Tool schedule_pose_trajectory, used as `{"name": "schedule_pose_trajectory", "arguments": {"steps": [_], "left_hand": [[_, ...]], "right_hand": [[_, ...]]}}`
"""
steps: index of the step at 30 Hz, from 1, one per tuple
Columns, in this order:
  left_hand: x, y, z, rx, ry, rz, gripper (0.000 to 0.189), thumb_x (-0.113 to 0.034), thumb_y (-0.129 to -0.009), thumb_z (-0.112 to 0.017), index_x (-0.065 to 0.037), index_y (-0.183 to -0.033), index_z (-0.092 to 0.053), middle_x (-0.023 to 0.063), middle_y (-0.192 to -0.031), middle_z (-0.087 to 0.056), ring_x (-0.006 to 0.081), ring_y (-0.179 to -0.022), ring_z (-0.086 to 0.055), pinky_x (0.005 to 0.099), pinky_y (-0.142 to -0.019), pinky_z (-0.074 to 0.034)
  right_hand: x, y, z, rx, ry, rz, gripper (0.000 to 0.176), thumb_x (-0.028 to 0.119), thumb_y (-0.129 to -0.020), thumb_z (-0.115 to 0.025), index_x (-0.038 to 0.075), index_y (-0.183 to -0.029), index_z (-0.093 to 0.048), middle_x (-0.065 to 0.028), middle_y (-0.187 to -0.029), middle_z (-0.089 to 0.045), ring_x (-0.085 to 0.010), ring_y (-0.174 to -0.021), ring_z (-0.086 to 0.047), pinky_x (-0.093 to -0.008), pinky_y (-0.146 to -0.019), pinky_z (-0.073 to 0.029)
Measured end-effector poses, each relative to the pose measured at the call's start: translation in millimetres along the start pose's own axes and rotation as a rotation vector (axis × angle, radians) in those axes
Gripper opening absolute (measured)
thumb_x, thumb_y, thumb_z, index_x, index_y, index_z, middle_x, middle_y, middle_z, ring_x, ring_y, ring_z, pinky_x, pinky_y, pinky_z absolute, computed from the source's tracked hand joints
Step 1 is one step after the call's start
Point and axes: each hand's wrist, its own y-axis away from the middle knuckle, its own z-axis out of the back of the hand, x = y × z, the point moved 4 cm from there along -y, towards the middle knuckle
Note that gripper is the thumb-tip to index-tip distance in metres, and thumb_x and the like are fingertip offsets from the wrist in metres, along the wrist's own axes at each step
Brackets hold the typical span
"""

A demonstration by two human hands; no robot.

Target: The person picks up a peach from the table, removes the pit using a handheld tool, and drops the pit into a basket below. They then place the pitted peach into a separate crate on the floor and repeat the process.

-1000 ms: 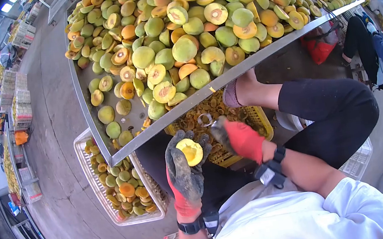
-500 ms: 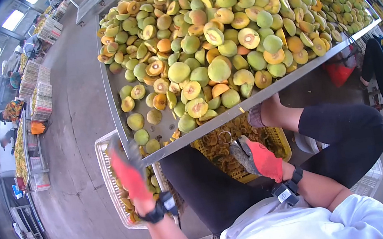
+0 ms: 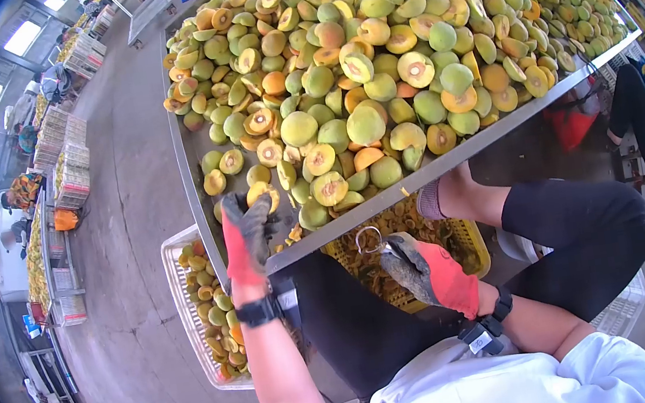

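Note:
My left hand (image 3: 246, 233), in a red and grey glove, reaches over the near left corner of the metal table (image 3: 315, 239). Its fingers are apart, with the tips at a halved yellow peach (image 3: 262, 196); I cannot see a firm hold. Many green-yellow peaches (image 3: 365, 124), whole and halved, are heaped on the table. Over my lap, my right hand (image 3: 429, 271), gloved alike, is closed around a pitting tool whose thin curved metal loop (image 3: 368, 238) sticks out past the fingers. The tool's handle is mostly hidden by the glove.
A white crate (image 3: 177, 284) of peach halves stands below the table's left corner. Under the front edge, a yellow basket (image 3: 478, 250) holds brownish fruit scraps. Stacked crates (image 3: 70, 167) line the left side. Another person's leg (image 3: 630, 113) shows at right.
My left hand has moved from above the white crate up to the fruit on the table. The right hand has shifted slightly down and left, still gripping the looped tool.

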Motion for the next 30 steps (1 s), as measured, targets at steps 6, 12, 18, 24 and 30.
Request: {"name": "schedule_pose_trajectory", "arguments": {"steps": [6, 12, 18, 24, 30], "left_hand": [[5, 68, -18, 0.232, 0.726, 0.244, 0.033, -0.025, -0.093, -0.058, -0.007, -0.118, -0.047, 0.0094, -0.106, -0.061, 0.0234, -0.082, -0.065, 0.0283, -0.061, -0.055], [30, 93, -60, 0.081, 1.055, 0.158, 0.040, -0.031, -0.098, -0.049, 0.002, -0.122, -0.050, 0.0160, -0.119, -0.059, 0.0256, -0.104, -0.061, 0.0424, -0.093, -0.052], [24, 113, -84, 0.164, 0.864, 0.100, 0.039, -0.014, -0.095, -0.044, 0.001, -0.130, -0.047, 0.0144, -0.107, -0.063, 0.0310, -0.104, -0.061, 0.0546, -0.100, -0.044], [27, 118, -94, 0.217, 1.281, 0.208, 0.041, -0.031, -0.096, -0.047, -0.003, -0.125, -0.052, 0.0111, -0.101, -0.062, 0.0269, -0.097, -0.062, 0.0576, -0.098, -0.044], [24, 129, -97, 0.093, 0.815, 0.056, 0.034, -0.013, -0.098, -0.046, -0.005, -0.132, -0.049, 0.0041, -0.095, -0.057, 0.0165, -0.093, -0.060, 0.0481, -0.100, -0.046]], "right_hand": [[14, 3, -4, -0.036, 0.003, 0.241, 0.030, 0.000, -0.086, -0.061, -0.003, -0.115, -0.053, -0.0126, -0.099, -0.066, -0.0219, -0.090, -0.066, -0.0307, -0.077, -0.051], [12, 7, -9, -0.076, -0.098, 0.217, 0.027, 0.002, -0.084, -0.066, -0.003, -0.108, -0.055, -0.0145, -0.092, -0.066, -0.0279, -0.080, -0.065, -0.0311, -0.070, -0.050], [37, 9, -15, -0.068, 0.043, 0.222, 0.023, 0.005, -0.085, -0.066, -0.002, -0.105, -0.055, -0.0172, -0.091, -0.064, -0.0284, -0.079, -0.064, -0.0335, -0.068, -0.049], [29, 11, -16, 0.039, 0.074, 0.187, 0.023, 0.005, -0.088, -0.061, 0.000, -0.109, -0.054, -0.0178, -0.096, -0.064, -0.0306, -0.085, -0.063, -0.0352, -0.072, -0.050], [23, 14, -18, 0.132, 0.154, 0.125, 0.030, 0.005, -0.089, -0.057, 0.000, -0.117, -0.051, -0.0179, -0.100, -0.063, -0.0321, -0.087, -0.062, -0.0357, -0.074, -0.050]]}}
